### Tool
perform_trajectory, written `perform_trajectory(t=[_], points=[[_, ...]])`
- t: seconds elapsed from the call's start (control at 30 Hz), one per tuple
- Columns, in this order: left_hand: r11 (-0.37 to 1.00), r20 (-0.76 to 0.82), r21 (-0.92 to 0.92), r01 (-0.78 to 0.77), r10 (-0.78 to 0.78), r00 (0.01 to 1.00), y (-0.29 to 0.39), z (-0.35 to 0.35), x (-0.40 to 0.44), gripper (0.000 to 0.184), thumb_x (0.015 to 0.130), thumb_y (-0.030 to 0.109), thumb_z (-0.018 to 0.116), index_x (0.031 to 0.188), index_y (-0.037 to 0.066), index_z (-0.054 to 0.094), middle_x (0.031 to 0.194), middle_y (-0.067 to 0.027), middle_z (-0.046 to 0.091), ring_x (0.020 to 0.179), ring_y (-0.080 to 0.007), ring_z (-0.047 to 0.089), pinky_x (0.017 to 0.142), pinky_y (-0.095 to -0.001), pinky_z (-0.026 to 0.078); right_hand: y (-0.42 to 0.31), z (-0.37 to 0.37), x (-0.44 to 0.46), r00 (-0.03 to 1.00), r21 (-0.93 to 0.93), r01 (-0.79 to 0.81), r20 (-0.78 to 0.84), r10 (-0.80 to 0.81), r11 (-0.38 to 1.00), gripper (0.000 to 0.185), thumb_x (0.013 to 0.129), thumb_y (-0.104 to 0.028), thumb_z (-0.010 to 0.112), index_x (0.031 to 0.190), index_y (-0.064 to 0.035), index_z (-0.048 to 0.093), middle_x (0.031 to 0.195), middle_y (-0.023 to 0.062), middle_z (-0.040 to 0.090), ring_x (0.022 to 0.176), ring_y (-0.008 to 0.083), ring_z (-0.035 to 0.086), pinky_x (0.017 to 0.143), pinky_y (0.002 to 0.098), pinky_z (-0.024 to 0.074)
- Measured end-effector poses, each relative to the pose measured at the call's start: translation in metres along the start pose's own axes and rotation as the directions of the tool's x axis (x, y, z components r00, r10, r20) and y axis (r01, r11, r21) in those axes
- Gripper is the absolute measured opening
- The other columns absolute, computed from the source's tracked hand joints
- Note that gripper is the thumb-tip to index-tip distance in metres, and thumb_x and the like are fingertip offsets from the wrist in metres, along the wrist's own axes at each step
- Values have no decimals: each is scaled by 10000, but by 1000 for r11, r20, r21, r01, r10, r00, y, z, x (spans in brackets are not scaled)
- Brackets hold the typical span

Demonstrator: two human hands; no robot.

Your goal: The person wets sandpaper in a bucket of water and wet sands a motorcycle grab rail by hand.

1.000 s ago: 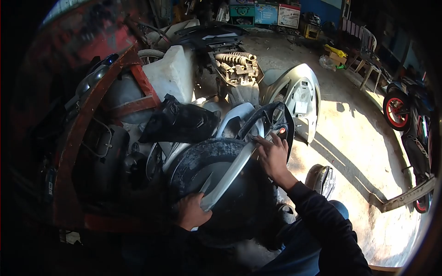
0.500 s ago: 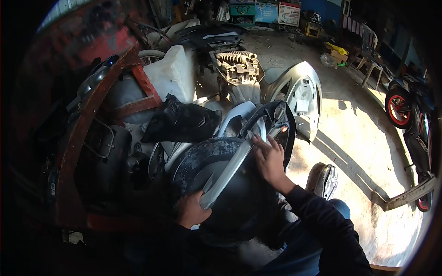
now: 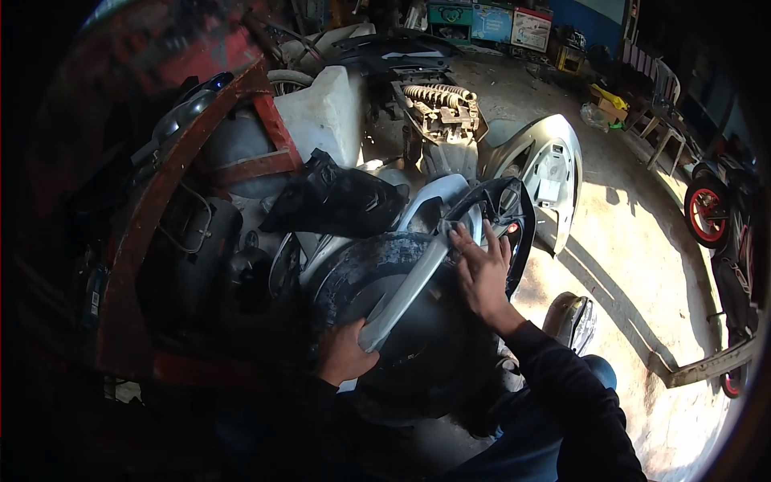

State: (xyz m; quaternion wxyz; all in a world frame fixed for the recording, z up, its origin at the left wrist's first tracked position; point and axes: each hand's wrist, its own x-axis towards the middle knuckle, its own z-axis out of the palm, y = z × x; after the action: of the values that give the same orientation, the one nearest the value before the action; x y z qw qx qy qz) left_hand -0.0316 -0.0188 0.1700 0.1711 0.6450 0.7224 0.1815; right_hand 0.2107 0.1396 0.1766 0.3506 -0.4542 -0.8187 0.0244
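Observation:
A long silver-grey panel (image 3: 411,291) lies slanted over a round black tub (image 3: 434,345). Around its lower end my left hand (image 3: 345,353) is closed, with the fingertips partly out of sight. At the upper end my right hand (image 3: 483,277) has its fingertips on the panel and pinches something small and greyish, too small to name. Just beyond that hand is a black fairing part (image 3: 518,210) with a small red-orange spot. A crumpled black plastic part (image 3: 333,197) rests behind the tub.
On the left stands a red metal frame (image 3: 152,209). A dusty part with coil springs (image 3: 442,120) and a pale body panel (image 3: 562,173) are further back. A motorcycle (image 3: 727,249) with red rims is at the right, near a wooden beam (image 3: 711,368).
The view has shifted, so the surroundings appear further right. My right hand's fingers have moved slightly at the panel's upper end; my left hand keeps its hold.

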Motion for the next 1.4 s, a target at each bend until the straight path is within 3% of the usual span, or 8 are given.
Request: perform_trajectory(t=[0.33,0.53,0.67,0.83,1.0,1.1,1.3,1.4], points=[[999,76,-7,33,-33,997,5,0,-3,502,659,256,735,1115,56,665,1000,-199,708,954,-410,672,849,-503,519,1,-6,9,995,-125,-48,87,59,991,488,862,-129,595,1346,-185,607,1448,-4,562,1396,380,380,1149,598,189],[999,64,34,-7,4,998,9,5,-3,368,657,228,732,978,65,655,969,-186,699,947,-406,665,830,-515,517,-36,-21,-40,938,15,243,249,-239,970,453,849,-236,669,1301,-216,638,1463,-52,534,1461,362,300,1165,667,117],[999,16,-6,-40,40,999,11,9,-6,353,660,225,734,966,71,655,950,-177,696,942,-398,663,826,-522,507,20,-10,-3,980,-36,-136,144,140,990,391,936,-173,556,1318,-209,631,1432,-19,573,1413,384,353,1148,656,156],[998,36,30,-48,47,998,2,10,-5,493,636,260,746,1070,41,666,999,-187,699,951,-394,665,835,-497,505,-35,-24,-50,951,44,211,223,-216,976,443,876,-200,631,1318,-223,624,1432,-43,563,1420,370,353,1154,670,148],[999,19,-4,-42,42,999,5,7,-6,392,657,227,737,1004,61,660,962,-176,701,935,-403,667,811,-519,512,12,-15,-16,972,352,-221,156,176,910,434,881,-196,604,1313,-228,633,1455,-55,549,1423,364,353,1155,657,143],[999,37,-11,-38,38,999,2,3,-4,377,657,223,733,988,61,655,960,-178,700,931,-405,668,808,-521,514,-41,-23,-56,950,124,200,217,-223,972,397,910,-200,581,1301,-224,651,1451,-44,560,1408,357,374,1145,633,142],[1000,59,-10,-28,29,998,4,3,-3,379,656,226,729,991,64,658,955,-179,699,916,-408,666,804,-524,513,22,3,-21,989,193,-97,124,74,976,451,880,-189,603,1330,-200,629,1429,-9,581,1420,362,347,1157,639,121],[999,66,2,-33,33,997,0,1,-1,416,656,229,730,1035,68,667,972,-178,701,926,-410,667,813,-526,514,-42,-20,-63,925,147,240,264,-272,959,553,805,-178,628,1356,-222,609,1511,-41,491,1456,370,307,1131,702,128]])
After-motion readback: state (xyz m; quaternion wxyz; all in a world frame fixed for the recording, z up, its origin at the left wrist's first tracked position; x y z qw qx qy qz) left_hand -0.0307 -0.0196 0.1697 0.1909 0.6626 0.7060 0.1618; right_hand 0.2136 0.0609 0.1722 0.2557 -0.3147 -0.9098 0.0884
